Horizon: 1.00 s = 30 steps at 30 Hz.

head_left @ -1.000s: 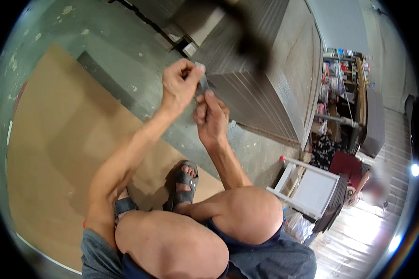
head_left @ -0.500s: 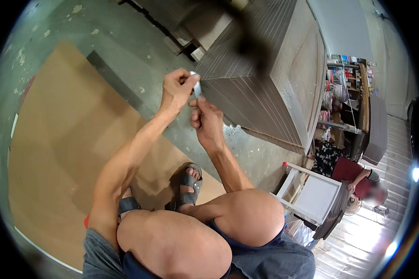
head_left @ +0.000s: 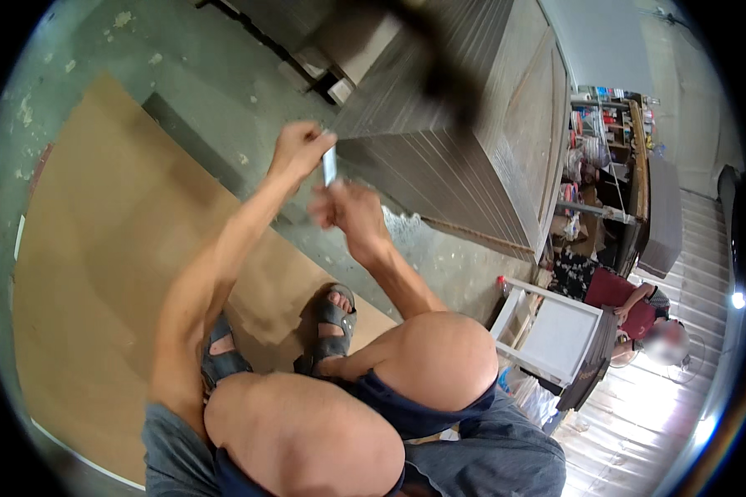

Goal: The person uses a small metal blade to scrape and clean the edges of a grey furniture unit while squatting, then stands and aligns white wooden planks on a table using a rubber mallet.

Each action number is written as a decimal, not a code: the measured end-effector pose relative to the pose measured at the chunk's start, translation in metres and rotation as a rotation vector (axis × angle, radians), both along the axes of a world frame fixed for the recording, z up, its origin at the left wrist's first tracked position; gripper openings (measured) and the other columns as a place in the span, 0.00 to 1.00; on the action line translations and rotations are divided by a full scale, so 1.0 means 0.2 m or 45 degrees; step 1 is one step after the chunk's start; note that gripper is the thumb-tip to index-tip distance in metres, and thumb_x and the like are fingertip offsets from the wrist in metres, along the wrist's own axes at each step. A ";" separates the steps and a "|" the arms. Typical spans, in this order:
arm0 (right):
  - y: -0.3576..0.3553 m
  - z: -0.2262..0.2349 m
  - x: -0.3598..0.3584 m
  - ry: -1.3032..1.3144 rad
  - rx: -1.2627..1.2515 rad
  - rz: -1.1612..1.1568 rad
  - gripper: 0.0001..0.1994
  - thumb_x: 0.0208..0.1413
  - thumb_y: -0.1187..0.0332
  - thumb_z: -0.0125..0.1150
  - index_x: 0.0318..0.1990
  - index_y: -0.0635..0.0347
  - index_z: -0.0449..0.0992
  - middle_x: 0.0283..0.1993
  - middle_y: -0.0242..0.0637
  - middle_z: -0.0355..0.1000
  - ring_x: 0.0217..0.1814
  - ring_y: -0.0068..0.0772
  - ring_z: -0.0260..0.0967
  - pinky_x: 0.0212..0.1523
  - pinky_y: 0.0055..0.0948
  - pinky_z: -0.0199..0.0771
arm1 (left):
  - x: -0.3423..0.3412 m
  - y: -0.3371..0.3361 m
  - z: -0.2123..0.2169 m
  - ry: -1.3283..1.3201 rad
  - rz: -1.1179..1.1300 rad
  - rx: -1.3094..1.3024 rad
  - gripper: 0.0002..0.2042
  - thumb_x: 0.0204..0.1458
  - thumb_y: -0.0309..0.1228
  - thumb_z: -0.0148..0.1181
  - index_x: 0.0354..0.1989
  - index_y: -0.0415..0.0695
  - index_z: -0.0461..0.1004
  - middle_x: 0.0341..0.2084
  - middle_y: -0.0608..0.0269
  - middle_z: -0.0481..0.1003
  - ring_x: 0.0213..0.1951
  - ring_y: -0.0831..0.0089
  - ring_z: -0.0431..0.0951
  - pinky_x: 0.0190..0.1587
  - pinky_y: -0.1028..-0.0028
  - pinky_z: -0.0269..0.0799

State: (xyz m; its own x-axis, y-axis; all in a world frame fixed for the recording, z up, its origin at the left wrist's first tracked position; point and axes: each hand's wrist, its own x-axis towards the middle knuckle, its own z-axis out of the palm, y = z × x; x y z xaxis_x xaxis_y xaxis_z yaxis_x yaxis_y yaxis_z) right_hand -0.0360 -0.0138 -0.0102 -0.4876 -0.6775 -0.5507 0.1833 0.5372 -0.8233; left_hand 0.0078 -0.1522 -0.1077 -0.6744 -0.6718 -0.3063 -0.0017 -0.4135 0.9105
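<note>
A short, flat silvery strip stands almost upright beside the near corner of a tall stack of grey-brown panels. My left hand pinches its upper end between thumb and fingers. At the lower end, my right hand has its thumb against the strip or just beside it. Motion smears the curled fingers of that hand, so their grip is unclear. What the strip is made of cannot be told. Both hands are raised above the floor, in front of my bent knees.
A large brown sheet lies on the green-grey floor under my sandalled feet. On the right are a white frame, a person in a dark red top and cluttered shelves. A dark blurred shape crosses the top.
Both hands and the strip sit slightly further left in the picture, and the whole scene has shifted a little the same way. The right hand's fingers have moved and are now blurred.
</note>
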 end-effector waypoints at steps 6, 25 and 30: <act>-0.01 0.69 -0.19 1.929 0.128 1.480 0.30 0.48 0.65 0.69 0.61 0.58 0.70 0.61 0.44 0.68 0.68 0.50 0.59 0.63 0.47 0.65 | 0.54 -0.07 0.12 -0.034 0.447 0.105 0.12 0.56 0.32 0.61 0.25 0.38 0.72 0.19 0.69 0.70 0.21 0.82 0.66 0.25 0.78 0.63; -0.47 -0.28 -0.56 2.158 0.979 2.610 0.22 0.57 0.70 0.55 0.58 0.70 0.71 0.65 0.61 0.63 0.71 0.60 0.53 0.64 0.57 0.60 | 0.97 0.09 0.03 -0.092 0.523 0.376 0.10 0.59 0.33 0.60 0.31 0.37 0.74 0.20 0.68 0.73 0.21 0.81 0.70 0.23 0.78 0.66; -0.72 -0.42 -0.30 1.662 1.294 2.712 0.20 0.61 0.63 0.51 0.58 0.61 0.73 0.62 0.49 0.68 0.68 0.53 0.59 0.65 0.55 0.56 | 1.12 0.08 0.02 -0.115 0.565 0.436 0.08 0.59 0.31 0.60 0.31 0.39 0.74 0.18 0.70 0.72 0.19 0.83 0.68 0.21 0.81 0.62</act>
State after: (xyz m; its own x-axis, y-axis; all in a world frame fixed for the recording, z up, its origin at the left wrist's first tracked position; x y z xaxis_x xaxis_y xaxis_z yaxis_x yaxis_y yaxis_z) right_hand -0.0965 -0.1573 -0.0941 -0.1229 -0.3365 -0.9336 -0.7500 -0.5846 0.3094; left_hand 0.2322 -0.1365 -0.1033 -0.3111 -0.7372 -0.5998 0.1679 -0.6639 0.7288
